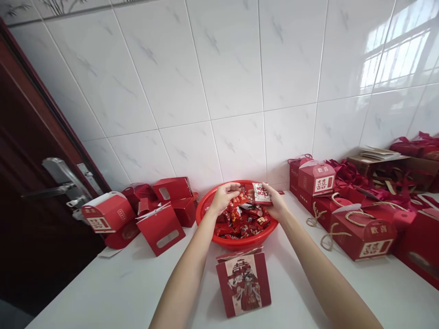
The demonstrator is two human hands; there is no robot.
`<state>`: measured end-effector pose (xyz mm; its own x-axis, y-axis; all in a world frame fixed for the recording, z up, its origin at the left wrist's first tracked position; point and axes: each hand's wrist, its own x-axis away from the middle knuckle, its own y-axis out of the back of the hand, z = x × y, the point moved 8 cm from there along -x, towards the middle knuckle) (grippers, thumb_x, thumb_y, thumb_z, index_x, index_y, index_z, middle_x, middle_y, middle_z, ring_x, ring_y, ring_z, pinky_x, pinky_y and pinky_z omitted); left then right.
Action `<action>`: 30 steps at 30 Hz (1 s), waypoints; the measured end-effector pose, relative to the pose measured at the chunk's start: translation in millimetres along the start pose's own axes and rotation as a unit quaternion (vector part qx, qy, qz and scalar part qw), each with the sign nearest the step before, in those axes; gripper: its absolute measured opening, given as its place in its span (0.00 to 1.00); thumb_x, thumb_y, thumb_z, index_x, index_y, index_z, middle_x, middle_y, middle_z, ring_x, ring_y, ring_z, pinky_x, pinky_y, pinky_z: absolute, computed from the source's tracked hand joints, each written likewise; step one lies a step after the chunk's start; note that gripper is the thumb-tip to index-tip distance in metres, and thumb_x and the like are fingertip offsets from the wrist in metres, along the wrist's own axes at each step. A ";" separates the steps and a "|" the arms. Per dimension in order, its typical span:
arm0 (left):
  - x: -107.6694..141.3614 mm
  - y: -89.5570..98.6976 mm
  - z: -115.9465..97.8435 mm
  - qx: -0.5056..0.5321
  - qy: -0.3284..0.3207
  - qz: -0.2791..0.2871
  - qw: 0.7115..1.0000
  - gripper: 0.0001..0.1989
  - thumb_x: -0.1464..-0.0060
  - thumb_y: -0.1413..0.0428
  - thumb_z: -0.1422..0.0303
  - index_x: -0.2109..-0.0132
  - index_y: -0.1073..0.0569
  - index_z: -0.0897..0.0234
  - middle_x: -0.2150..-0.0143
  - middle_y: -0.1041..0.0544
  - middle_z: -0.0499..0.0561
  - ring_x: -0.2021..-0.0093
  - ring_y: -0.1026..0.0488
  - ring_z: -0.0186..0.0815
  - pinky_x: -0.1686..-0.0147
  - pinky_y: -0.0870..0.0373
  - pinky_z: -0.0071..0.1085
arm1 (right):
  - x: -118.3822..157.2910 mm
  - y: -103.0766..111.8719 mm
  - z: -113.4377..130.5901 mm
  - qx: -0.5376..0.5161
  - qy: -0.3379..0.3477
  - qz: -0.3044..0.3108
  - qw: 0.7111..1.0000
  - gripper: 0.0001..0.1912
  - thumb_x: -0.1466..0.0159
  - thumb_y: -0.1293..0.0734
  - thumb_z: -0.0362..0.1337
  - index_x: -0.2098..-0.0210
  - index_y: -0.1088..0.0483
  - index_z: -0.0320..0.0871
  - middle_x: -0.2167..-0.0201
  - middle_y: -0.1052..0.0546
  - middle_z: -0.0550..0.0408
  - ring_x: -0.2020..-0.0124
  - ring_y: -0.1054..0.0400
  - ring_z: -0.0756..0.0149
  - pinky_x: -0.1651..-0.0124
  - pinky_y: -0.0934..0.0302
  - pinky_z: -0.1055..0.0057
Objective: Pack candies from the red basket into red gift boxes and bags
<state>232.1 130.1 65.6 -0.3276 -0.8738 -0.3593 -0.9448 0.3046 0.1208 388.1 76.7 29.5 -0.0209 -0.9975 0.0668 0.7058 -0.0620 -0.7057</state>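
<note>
A red plastic basket (247,243) full of wrapped candies (245,224) stands against the tiled wall. Above its left part my left hand (224,197) is closed, with a red-wrapped candy (240,199) at its fingertips. My right hand (275,201), over the basket's right side, grips a small white packet with red lettering (261,192) between thumb and fingers. In front of the basket, between my forearms, stands a red gift box (243,285) with a printed figure on its front; its top flaps look unfastened.
Several red boxes (161,228) with cut-out handles sit at the left, near a dark door with a metal handle (58,183). More red boxes with rope handles (366,237) crowd the right side of the white table (144,292). Behind them are ribbons and a cardboard box (377,167).
</note>
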 end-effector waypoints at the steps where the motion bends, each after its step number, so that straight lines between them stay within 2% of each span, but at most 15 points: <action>1: 2.6 2.2 -2.7 -0.006 -0.011 -0.012 1.000 0.15 0.60 0.32 0.68 0.62 0.22 0.66 0.64 0.18 0.52 0.60 0.22 0.38 0.51 0.27 0.38 | -0.2 -1.8 -2.5 0.011 -0.009 0.010 1.000 0.13 0.30 0.39 0.35 0.69 0.28 0.41 0.75 0.19 0.49 0.75 0.24 0.64 0.71 0.28 0.72; 7: 22.8 5.1 -11.2 -0.061 -0.073 -0.045 0.994 0.09 0.52 0.38 0.74 0.60 0.22 0.65 0.58 0.18 0.53 0.57 0.20 0.38 0.50 0.25 0.38 | 1.0 -10.2 -13.8 0.103 -0.030 0.092 0.990 0.06 0.35 0.32 0.35 0.68 0.26 0.41 0.73 0.19 0.52 0.76 0.25 0.65 0.77 0.30 0.74; 9: 26.9 2.1 -11.6 -0.068 -0.084 -0.045 0.993 0.10 0.50 0.40 0.76 0.59 0.22 0.66 0.57 0.18 0.54 0.56 0.20 0.38 0.49 0.24 0.37 | 3.9 -13.3 -16.7 0.139 -0.033 0.123 0.982 0.04 0.38 0.29 0.35 0.67 0.25 0.41 0.72 0.19 0.53 0.75 0.25 0.65 0.75 0.28 0.72; 12: 29.5 -3.9 -11.6 -0.083 -0.087 -0.032 0.992 0.11 0.49 0.41 0.77 0.58 0.22 0.66 0.54 0.18 0.56 0.55 0.20 0.38 0.49 0.24 0.37 | 8.5 -17.1 -19.6 0.174 -0.040 0.152 0.972 0.08 0.43 0.25 0.34 0.65 0.25 0.40 0.71 0.19 0.52 0.73 0.24 0.64 0.70 0.26 0.69; 17: 31.3 -6.9 -15.3 -0.102 -0.091 -0.027 0.990 0.12 0.49 0.42 0.77 0.56 0.22 0.66 0.52 0.18 0.56 0.53 0.20 0.39 0.47 0.24 0.38 | 9.1 -17.0 -17.2 0.187 -0.022 0.138 0.972 0.10 0.48 0.23 0.33 0.67 0.25 0.40 0.73 0.19 0.53 0.74 0.25 0.65 0.72 0.26 0.70; 23: 38.9 -3.3 -12.2 -0.144 -0.065 -0.009 0.987 0.11 0.47 0.42 0.72 0.56 0.22 0.65 0.54 0.18 0.55 0.54 0.20 0.40 0.50 0.24 0.36 | 5.7 -8.4 -12.5 0.205 -0.003 0.080 0.975 0.04 0.46 0.27 0.32 0.70 0.25 0.40 0.75 0.20 0.54 0.77 0.27 0.66 0.76 0.29 0.72; 25: 42.8 -6.9 -9.0 -0.188 -0.046 0.027 0.981 0.11 0.46 0.43 0.71 0.57 0.21 0.65 0.54 0.17 0.55 0.54 0.21 0.41 0.50 0.25 0.36 | 3.2 -4.2 -9.9 0.205 0.008 0.058 0.977 0.03 0.44 0.28 0.33 0.71 0.26 0.40 0.78 0.22 0.55 0.80 0.30 0.68 0.79 0.32 0.75; 27: 48.5 -20.2 -1.2 -0.246 -0.008 0.121 0.962 0.11 0.48 0.44 0.72 0.58 0.20 0.65 0.55 0.17 0.55 0.54 0.21 0.41 0.52 0.26 0.35 | 0.5 -0.8 -8.2 0.201 0.016 0.044 0.978 0.03 0.43 0.29 0.34 0.72 0.26 0.41 0.80 0.24 0.57 0.83 0.34 0.71 0.80 0.34 0.76; 28: 53.6 -30.0 5.3 -0.278 0.019 0.192 0.941 0.12 0.49 0.44 0.73 0.58 0.19 0.65 0.56 0.17 0.54 0.55 0.21 0.41 0.53 0.26 0.33 | -0.6 0.6 -7.7 0.198 0.019 0.039 0.979 0.03 0.42 0.30 0.34 0.72 0.27 0.41 0.81 0.25 0.58 0.84 0.35 0.72 0.79 0.34 0.76; 30: 67.0 -45.7 19.1 -0.344 0.074 0.322 0.879 0.13 0.52 0.42 0.74 0.58 0.19 0.64 0.59 0.16 0.52 0.58 0.21 0.41 0.57 0.26 0.31 | -1.9 2.7 -6.8 0.192 0.024 0.030 0.981 0.03 0.42 0.30 0.34 0.72 0.27 0.42 0.81 0.25 0.59 0.83 0.35 0.72 0.78 0.34 0.76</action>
<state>253.4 64.8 18.3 -0.7436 -0.6600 0.1072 -0.3249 0.4968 0.8047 385.2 78.2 22.7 0.0023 -1.0000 -0.0076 0.9214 0.0051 -0.3886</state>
